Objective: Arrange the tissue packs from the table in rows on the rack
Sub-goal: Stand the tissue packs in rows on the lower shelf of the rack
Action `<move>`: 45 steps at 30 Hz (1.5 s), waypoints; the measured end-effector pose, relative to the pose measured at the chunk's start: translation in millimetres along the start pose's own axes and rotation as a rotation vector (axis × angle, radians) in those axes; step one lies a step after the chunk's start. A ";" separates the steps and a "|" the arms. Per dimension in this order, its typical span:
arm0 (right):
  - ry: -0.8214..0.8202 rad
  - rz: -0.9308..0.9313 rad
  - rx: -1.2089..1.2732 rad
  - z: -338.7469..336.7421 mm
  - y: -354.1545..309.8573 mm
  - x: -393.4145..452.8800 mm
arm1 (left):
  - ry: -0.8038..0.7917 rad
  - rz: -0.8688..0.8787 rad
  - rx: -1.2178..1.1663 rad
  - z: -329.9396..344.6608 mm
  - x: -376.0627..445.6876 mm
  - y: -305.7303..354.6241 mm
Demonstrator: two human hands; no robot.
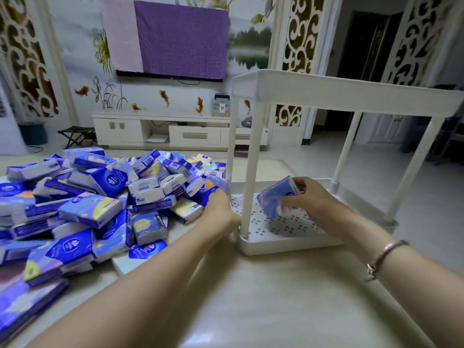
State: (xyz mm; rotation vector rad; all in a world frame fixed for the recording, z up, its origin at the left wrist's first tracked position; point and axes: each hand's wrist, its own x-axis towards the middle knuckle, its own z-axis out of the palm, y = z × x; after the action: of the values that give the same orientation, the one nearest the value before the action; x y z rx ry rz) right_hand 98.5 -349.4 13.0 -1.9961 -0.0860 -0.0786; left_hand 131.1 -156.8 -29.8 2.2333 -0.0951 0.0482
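A big heap of blue-and-white tissue packs [82, 204] covers the left half of the table. A white two-tier rack [291, 237] stands on the table at the right, its perforated lower shelf bare of other packs. My right hand [311, 197] grips a blue tissue pack [272, 199], tilted, just above the lower shelf. My left hand [217, 205] reaches into the heap's right edge and its fingers close on another blue pack [211, 193], partly hidden by the hand and the rack's front post [252, 172].
The rack's top shelf [351, 92] hangs over the right hand. The beige table surface [251, 297] lies in front of the rack. Behind stand a white TV cabinet [160, 131] and a cloth-covered TV [173, 38].
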 end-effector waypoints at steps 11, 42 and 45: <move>-0.225 0.000 -0.143 55.3 -10.4 32.1 | -0.102 0.099 -0.185 -28.1 -51.5 -11.4; -0.042 0.047 -0.428 58.4 -13.2 -12.5 | 0.050 0.081 -0.017 -63.5 -46.1 -14.3; 0.028 -0.081 -0.443 48.7 -26.9 -51.3 | 0.081 0.112 -0.017 -72.1 -59.6 -12.8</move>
State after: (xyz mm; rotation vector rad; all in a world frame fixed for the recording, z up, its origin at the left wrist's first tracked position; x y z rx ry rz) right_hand 45.7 -295.2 12.3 -2.4326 -0.1411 -0.1916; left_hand 72.6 -89.1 0.5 2.2040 -0.1759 0.1979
